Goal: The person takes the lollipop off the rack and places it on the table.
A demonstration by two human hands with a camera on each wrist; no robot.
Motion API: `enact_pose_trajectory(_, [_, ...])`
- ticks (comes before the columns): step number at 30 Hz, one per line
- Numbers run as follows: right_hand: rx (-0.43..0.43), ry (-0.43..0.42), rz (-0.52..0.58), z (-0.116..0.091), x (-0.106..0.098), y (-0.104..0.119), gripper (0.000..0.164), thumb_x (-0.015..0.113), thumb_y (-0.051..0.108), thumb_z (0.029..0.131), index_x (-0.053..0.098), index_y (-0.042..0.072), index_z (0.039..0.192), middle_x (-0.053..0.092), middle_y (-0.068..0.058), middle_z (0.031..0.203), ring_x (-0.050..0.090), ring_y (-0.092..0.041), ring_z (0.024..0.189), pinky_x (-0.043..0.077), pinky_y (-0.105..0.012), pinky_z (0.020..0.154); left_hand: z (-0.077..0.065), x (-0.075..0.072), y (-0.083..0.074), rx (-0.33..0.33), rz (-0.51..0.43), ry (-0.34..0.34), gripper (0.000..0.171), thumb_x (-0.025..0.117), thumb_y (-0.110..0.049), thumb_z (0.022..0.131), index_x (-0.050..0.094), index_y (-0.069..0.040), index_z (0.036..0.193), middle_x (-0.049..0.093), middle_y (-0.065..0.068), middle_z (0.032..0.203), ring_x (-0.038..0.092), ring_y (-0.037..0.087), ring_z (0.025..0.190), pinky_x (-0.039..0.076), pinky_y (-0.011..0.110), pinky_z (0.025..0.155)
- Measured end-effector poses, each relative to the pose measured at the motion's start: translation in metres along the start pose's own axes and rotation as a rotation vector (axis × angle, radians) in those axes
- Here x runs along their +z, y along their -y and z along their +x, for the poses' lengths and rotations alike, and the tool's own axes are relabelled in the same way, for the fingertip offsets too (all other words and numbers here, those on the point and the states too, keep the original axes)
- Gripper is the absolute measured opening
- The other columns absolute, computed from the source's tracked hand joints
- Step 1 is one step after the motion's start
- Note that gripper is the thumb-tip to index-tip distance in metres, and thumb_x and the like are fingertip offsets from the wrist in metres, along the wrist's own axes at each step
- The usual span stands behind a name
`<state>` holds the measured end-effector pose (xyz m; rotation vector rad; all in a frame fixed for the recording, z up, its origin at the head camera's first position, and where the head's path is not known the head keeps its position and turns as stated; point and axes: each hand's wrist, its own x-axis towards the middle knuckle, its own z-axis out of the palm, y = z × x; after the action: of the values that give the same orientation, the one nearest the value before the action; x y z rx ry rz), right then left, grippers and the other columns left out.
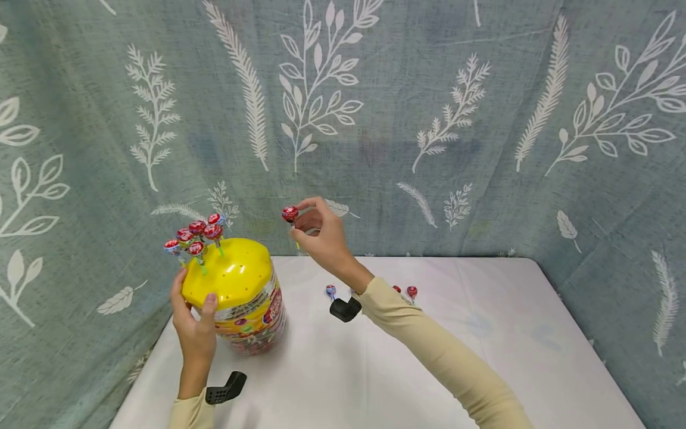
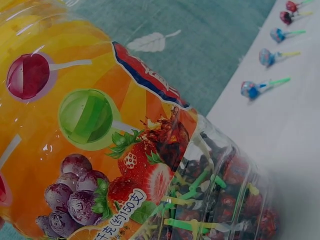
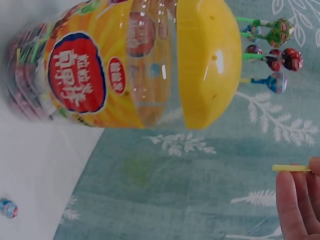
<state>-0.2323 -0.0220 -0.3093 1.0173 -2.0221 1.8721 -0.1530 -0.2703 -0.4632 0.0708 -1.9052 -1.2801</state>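
A clear candy jar point(image 1: 252, 325) with a yellow lid point(image 1: 241, 265) leans on the table, tilted to the left. My left hand point(image 1: 194, 330) grips it at the lid's edge, thumb on the near side and fingers along the left. Several wrapped lollipops point(image 1: 197, 227) stand upright by their sticks in the left part of the lid, which has small holes. Right of the lid and above its level, my right hand point(image 1: 324, 238) pinches a red-wrapped lollipop point(image 1: 290, 214) by its stick. That yellow stick point(image 3: 287, 168) pokes out below the fingers in the right wrist view.
Several more lollipops point(image 2: 267, 56) lie in a row on the white table point(image 1: 482, 357), partly behind my right forearm in the head view. Lollipops also show through the jar's clear lower wall point(image 2: 220, 200). A leaf-patterned curtain point(image 1: 375, 119) hangs around the table.
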Motion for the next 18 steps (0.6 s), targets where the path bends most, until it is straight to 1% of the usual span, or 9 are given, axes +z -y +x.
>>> enact_pose_trajectory(2, [0.002, -0.005, -0.002, -0.002, -0.003, -0.002, 0.033, 0.059, -0.011, 0.083, 0.048, -0.009, 0.114, 0.060, -0.029, 0.090, 0.062, -0.039, 0.078, 0.051, -0.030, 0.064, 0.000, 0.000, -0.001, 0.004, 0.002, 0.002, 0.067, 0.052, -0.018, 0.084, 0.030, -0.028, 0.147, 0.045, 0.000, 0.139, 0.046, 0.013, 0.108, 0.039, 0.018, 0.084])
enact_pose_trajectory(5, [0.006, -0.011, 0.003, -0.007, -0.008, -0.006, 0.033, 0.058, -0.011, 0.083, 0.048, -0.010, 0.114, 0.060, -0.030, 0.090, 0.062, -0.040, 0.079, 0.051, -0.040, 0.066, 0.000, 0.000, -0.001, 0.003, 0.004, 0.002, 0.067, 0.052, -0.018, 0.085, 0.030, -0.028, 0.147, 0.045, 0.000, 0.140, 0.046, 0.012, 0.109, 0.039, 0.018, 0.085])
enact_pose_trajectory(7, [0.019, -0.014, 0.013, -0.011, -0.011, -0.009, 0.033, 0.058, -0.011, 0.083, 0.047, -0.010, 0.115, 0.060, -0.030, 0.090, 0.061, -0.040, 0.081, 0.050, -0.044, 0.066, 0.001, 0.000, -0.002, 0.000, 0.004, 0.002, 0.067, 0.052, -0.018, 0.085, 0.030, -0.028, 0.147, 0.044, -0.001, 0.140, 0.046, 0.012, 0.109, 0.039, 0.018, 0.085])
enact_pose_trajectory(9, [0.034, -0.014, 0.014, -0.015, -0.014, -0.013, 0.033, 0.058, -0.011, 0.084, 0.047, -0.010, 0.115, 0.060, -0.029, 0.091, 0.061, -0.040, 0.082, 0.050, -0.043, 0.066, 0.001, 0.000, -0.002, -0.006, 0.004, 0.002, 0.067, 0.052, -0.018, 0.085, 0.030, -0.028, 0.147, 0.044, -0.002, 0.140, 0.047, 0.012, 0.109, 0.039, 0.018, 0.086])
enact_pose_trajectory(14, [0.073, -0.025, 0.003, -0.026, -0.024, -0.022, 0.035, 0.060, -0.010, 0.083, 0.048, -0.010, 0.116, 0.061, -0.029, 0.091, 0.061, -0.039, 0.083, 0.050, -0.035, 0.065, 0.000, 0.000, -0.002, -0.020, 0.010, 0.003, 0.067, 0.052, -0.019, 0.085, 0.030, -0.030, 0.147, 0.043, -0.003, 0.141, 0.046, 0.011, 0.110, 0.038, 0.018, 0.087])
enact_pose_trajectory(18, [0.098, -0.036, -0.005, -0.034, -0.033, -0.029, 0.036, 0.060, -0.010, 0.083, 0.047, -0.010, 0.117, 0.060, -0.030, 0.092, 0.061, -0.041, 0.084, 0.049, -0.030, 0.065, 0.000, -0.001, -0.001, -0.028, 0.018, 0.003, 0.067, 0.052, -0.019, 0.085, 0.029, -0.031, 0.147, 0.043, -0.004, 0.141, 0.045, 0.011, 0.111, 0.038, 0.019, 0.087])
